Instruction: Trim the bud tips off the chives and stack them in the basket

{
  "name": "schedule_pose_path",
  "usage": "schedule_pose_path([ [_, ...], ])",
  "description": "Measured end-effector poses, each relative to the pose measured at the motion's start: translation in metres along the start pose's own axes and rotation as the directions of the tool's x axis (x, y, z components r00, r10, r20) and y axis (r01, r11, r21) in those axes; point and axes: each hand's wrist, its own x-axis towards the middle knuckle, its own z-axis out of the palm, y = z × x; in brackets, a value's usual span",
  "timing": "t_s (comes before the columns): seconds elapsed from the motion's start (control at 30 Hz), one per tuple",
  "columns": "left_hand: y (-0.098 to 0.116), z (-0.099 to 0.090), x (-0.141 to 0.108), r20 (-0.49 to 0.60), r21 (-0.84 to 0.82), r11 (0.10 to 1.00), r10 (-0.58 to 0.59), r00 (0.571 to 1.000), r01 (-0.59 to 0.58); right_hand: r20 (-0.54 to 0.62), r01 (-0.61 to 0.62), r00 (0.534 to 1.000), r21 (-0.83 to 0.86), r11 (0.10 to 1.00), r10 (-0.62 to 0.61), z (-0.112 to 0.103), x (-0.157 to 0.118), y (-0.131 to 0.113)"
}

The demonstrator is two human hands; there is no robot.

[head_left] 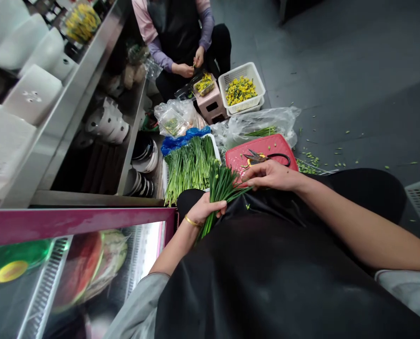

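Note:
My left hand (210, 207), with a gold bangle at the wrist, is closed round a bunch of green flowering chive stems (222, 183). The stems stand tilted over my lap. At the right side of the bunch, my right hand (266, 175) pinches the ends of a few stems between thumb and fingers. Just beyond that hand, scissors (282, 156) with dark handles lie on a red lid-like board (238, 155). Left of the bunch, more chive stems (190, 162) lie in rows in a white basket (217, 146) with blue plastic (185, 139) at its far edge.
A co-worker (181, 47) sits opposite, hands near a pink stool (211, 103). A white basket (259, 77) holds yellow flowers. Clear plastic bags (287, 117) lie between us. Green scraps (338, 150) dot the floor. A metal shelf (86, 70) and pink-framed glass cabinet (90, 226) stand left.

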Motion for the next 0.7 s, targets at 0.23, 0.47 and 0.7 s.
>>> schedule_pose_path([
  [0.23, -0.006, -0.001, -0.003, -0.069, -0.07, 0.996, 0.05, 0.996, -0.055, 0.088, -0.054, 0.994, -0.185, 0.981, 0.071, 0.007, -0.013, 0.022],
  [0.47, -0.008, 0.008, -0.006, -0.13, 0.02, 0.996, 0.093, 0.987, -0.091, -0.467, 0.132, 0.88, 0.06, 0.989, -0.09, 0.019, 0.007, 0.033],
  [0.7, -0.02, 0.012, 0.003, -0.039, 0.049, 0.999, 0.02, 0.999, -0.019, -0.382, 0.197, 0.798, -0.564, 0.802, -0.465, 0.016, -0.005, -0.001],
])
